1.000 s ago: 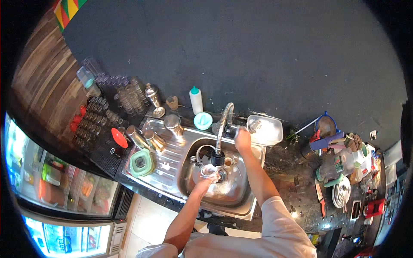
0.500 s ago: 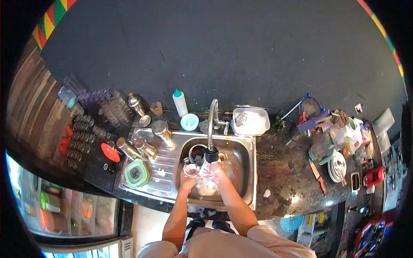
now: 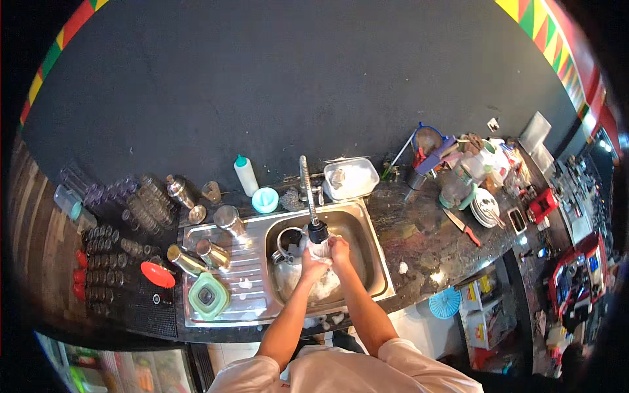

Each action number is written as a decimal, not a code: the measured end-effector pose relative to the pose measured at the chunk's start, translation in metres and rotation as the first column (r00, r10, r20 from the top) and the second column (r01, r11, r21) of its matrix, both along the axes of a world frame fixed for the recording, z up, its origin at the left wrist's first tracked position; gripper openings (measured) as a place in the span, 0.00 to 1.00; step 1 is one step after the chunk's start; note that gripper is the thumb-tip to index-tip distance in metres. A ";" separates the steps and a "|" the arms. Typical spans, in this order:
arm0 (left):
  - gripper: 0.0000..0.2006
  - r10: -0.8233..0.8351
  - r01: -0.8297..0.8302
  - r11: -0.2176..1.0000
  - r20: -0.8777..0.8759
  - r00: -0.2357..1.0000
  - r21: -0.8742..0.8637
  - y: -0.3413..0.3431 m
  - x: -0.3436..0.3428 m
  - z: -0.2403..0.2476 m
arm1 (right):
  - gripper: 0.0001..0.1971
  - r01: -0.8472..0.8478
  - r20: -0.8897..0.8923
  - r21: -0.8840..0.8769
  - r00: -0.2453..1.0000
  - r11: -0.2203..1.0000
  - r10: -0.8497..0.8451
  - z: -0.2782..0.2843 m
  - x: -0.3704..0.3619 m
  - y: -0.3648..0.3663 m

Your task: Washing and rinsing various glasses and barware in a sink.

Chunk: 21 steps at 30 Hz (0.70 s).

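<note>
**Counter (image 3: 416,236) and Surrounds: Items Noted**

Left end: rows of glasses (image 3: 105,278), with an oval red item (image 3: 158,275) just beside them. A steel shaker (image 3: 180,191) stands near the dark wall (image 3: 314,85). Further right, a teal-capped white squeeze bottle (image 3: 246,178). Right section: an orange-handled knife (image 3: 463,228) lies beside stacked plates (image 3: 485,210); a blue-rimmed strainer (image 3: 428,140) sits near the wall. Below counter level: a round blue ribbed item (image 3: 445,303), kind undetermined.

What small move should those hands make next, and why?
Perhaps a slight turn under the black spray head, to rinse another side: the left hand and right hand meet just below it, over a sudsy sink. What they hold is unclear.
</note>
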<state>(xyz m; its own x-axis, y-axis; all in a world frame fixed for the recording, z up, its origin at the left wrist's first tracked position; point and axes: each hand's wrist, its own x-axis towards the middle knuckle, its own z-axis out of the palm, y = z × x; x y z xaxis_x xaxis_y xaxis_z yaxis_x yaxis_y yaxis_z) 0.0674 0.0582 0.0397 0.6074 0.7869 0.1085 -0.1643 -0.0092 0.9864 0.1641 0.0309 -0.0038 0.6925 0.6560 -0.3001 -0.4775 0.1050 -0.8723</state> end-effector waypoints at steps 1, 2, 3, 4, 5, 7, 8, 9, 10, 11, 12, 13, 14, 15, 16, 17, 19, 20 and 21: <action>0.23 0.000 0.001 1.000 0.017 1.000 -0.027 -0.001 0.008 0.002 | 0.14 0.009 0.030 -0.065 1.000 0.998 -0.007 0.001 0.004 -0.008; 0.21 -0.025 0.027 0.998 0.036 0.999 -0.054 -0.002 0.012 0.003 | 0.14 -0.051 -0.109 -0.018 0.993 0.999 0.049 0.004 0.005 -0.017; 0.15 0.047 0.068 0.944 -0.335 0.941 0.322 0.000 0.014 0.004 | 0.15 -0.096 -0.255 0.014 0.962 0.995 0.096 0.009 0.005 -0.027; 0.13 0.083 0.097 0.894 -0.374 0.924 0.438 0.001 0.016 0.005 | 0.16 -0.109 -0.412 -0.018 0.907 0.994 0.092 0.015 0.003 -0.033; 0.11 0.115 0.145 0.836 -0.426 0.897 0.530 0.003 0.018 0.005 | 0.20 -0.114 -0.430 -0.055 0.899 0.992 0.079 0.021 -0.001 -0.042; 0.08 0.244 -0.002 0.837 -0.370 0.896 0.547 0.007 0.019 0.004 | 0.20 -0.125 -0.370 0.028 0.920 0.992 0.127 0.034 -0.011 -0.048; 0.09 0.229 -0.126 0.948 -0.350 0.908 0.294 0.010 0.019 0.003 | 0.20 -0.133 -0.358 0.082 0.921 0.988 0.154 0.040 -0.016 -0.048; 0.09 0.226 -0.235 0.972 -0.325 0.919 0.010 0.012 0.019 0.001 | 0.20 -0.182 -0.241 0.011 0.954 0.983 0.179 0.044 -0.020 -0.047; 0.10 0.233 -0.310 0.918 -0.295 0.927 -0.249 0.013 0.018 -0.001 | 0.20 -0.234 -0.134 -0.031 0.964 0.972 0.228 0.045 -0.024 -0.046; 0.14 0.303 -0.336 0.941 -0.359 0.883 -0.032 0.016 0.015 -0.004 | 0.20 -0.268 -0.068 -0.020 0.962 0.963 0.266 0.046 -0.027 -0.042; 0.15 0.361 -0.355 0.932 -0.288 0.887 0.074 0.016 0.011 -0.008 | 0.19 -0.226 -0.154 0.025 0.962 0.974 0.227 0.045 -0.030 -0.038; 0.16 0.404 -0.371 0.914 -0.268 0.875 0.165 0.017 0.008 -0.011 | 0.18 -0.159 -0.287 0.113 0.940 0.981 0.186 0.042 -0.032 -0.034; 0.17 0.438 -0.379 0.892 -0.268 0.858 0.244 0.017 0.003 -0.013 | 0.17 -0.078 -0.423 0.205 0.892 0.976 0.161 0.039 -0.033 -0.028; 0.18 0.483 -0.383 0.855 -0.271 0.832 0.349 0.017 -0.003 -0.016 | 0.15 -0.061 -0.405 0.311 0.895 0.948 0.190 0.036 -0.036 -0.025; 0.18 0.435 -0.367 0.894 -0.307 0.846 0.256 0.016 -0.007 -0.017 | 0.14 -0.101 -0.346 0.337 0.912 0.936 0.223 0.035 -0.035 -0.020; 0.18 0.383 -0.350 0.923 -0.340 0.859 0.157 0.013 -0.011 -0.018 | 0.14 -0.114 -0.328 0.298 0.920 0.948 0.214 0.034 -0.035 -0.017; 0.11 0.177 -0.249 0.963 -0.448 0.877 -0.106 0.011 -0.014 -0.018 | 0.11 -0.086 -0.365 0.122 0.922 0.989 0.126 0.037 -0.030 -0.015; 0.12 0.154 -0.229 0.931 -0.264 0.952 -0.285 0.010 -0.014 -0.017 | 0.11 -0.092 -0.416 0.175 0.895 0.980 0.158 0.040 -0.026 -0.015; 0.13 0.140 -0.188 0.875 -0.139 0.980 -0.447 0.009 -0.013 -0.016 | 0.12 -0.106 -0.472 0.197 0.861 0.975 0.189 0.043 -0.020 -0.016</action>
<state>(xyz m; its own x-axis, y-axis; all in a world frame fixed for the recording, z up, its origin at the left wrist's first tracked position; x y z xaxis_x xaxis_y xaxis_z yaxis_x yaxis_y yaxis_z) 0.0547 0.0677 0.0234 0.4536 0.8237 -0.3401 -0.1010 0.4267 0.8987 0.1441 0.0144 0.0395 0.3775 0.8065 -0.4551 -0.8560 0.1165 -0.5036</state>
